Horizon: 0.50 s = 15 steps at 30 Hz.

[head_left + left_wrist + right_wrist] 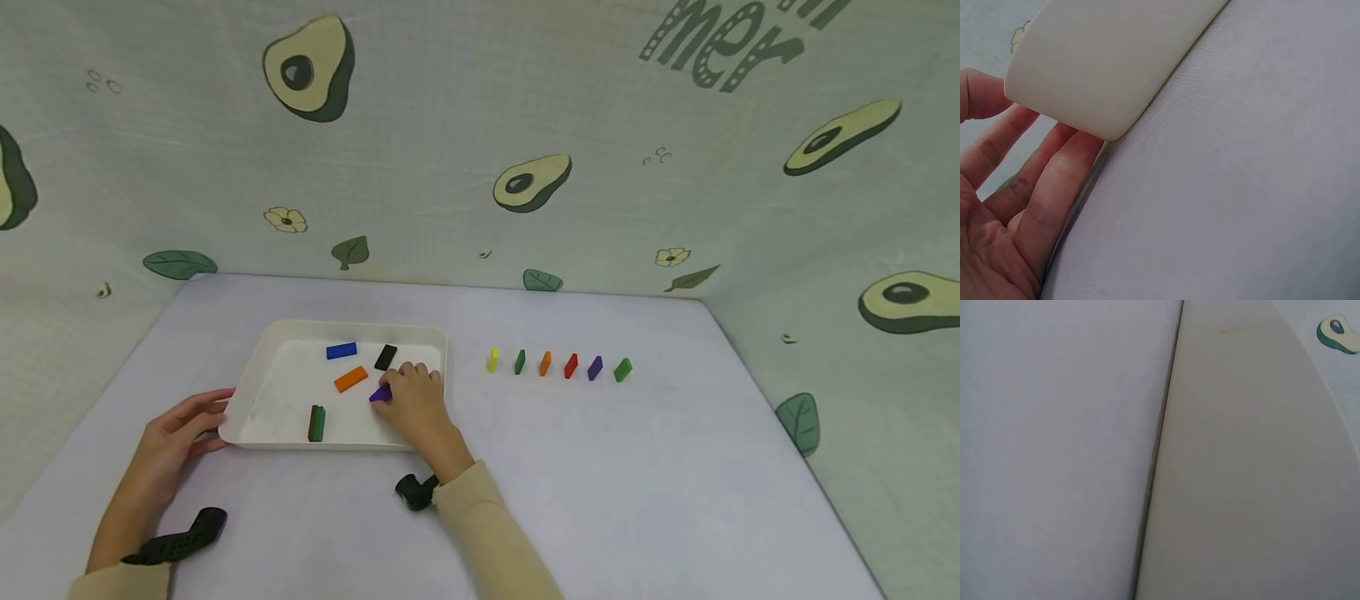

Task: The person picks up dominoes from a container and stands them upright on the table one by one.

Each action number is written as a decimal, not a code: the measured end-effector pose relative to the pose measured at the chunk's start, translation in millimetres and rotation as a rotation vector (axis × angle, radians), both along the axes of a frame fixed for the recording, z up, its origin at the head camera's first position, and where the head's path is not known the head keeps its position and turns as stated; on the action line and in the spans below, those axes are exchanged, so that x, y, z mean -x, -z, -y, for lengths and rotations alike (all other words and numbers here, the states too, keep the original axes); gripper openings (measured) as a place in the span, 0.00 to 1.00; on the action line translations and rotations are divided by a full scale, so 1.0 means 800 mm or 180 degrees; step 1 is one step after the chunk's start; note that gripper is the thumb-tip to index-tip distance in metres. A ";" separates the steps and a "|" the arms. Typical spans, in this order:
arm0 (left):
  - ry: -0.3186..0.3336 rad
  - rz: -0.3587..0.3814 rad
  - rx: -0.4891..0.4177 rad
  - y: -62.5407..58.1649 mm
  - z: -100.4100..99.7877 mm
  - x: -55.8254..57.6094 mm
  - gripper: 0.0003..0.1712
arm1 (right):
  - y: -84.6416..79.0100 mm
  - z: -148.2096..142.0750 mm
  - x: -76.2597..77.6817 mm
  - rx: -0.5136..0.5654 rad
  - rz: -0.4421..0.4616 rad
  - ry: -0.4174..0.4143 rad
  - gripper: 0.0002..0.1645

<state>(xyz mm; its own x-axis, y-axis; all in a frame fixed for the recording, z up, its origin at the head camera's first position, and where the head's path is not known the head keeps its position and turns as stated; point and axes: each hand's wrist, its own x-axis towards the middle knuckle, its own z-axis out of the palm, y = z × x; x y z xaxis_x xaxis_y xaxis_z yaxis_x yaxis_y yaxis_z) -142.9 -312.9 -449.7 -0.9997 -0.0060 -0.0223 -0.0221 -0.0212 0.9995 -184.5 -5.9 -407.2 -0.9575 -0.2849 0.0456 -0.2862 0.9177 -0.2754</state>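
Observation:
A white tray [277,417] lies on the left part of the table. Inside it, my right hand [422,408] pinches a purple domino [381,393] between thumb and fingers, just above or on the tray's floor; which one I cannot tell. Around it in the tray are a black domino [386,357], an orange domino [351,379] and a blue domino [342,351]. Nearer the front, a green domino [319,423] stands against a brown one [312,423]. My left hand [172,437] touches the tray's left front corner with extended fingers; its fingertips meet the outer wall [1079,81].
Right of the tray, a spaced row of upright dominoes runs across the table, from a yellow domino [492,360] to a green domino [623,370]. A patterned cloth [420,125] rises behind the table. The right wrist view shows only table and the tray wall [1241,456].

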 end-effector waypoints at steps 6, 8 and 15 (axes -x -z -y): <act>-0.0008 0.0013 0.0022 0.000 0.000 0.000 0.16 | -0.002 -0.001 -0.001 0.0078 -0.0051 -0.0042 0.17; -0.0019 0.0000 0.0028 0.001 0.000 0.000 0.16 | -0.005 -0.002 -0.001 0.0145 -0.0040 -0.0055 0.16; -0.0017 -0.0031 -0.0018 0.001 -0.001 0.001 0.15 | -0.015 -0.007 -0.003 0.0491 0.0093 -0.0113 0.16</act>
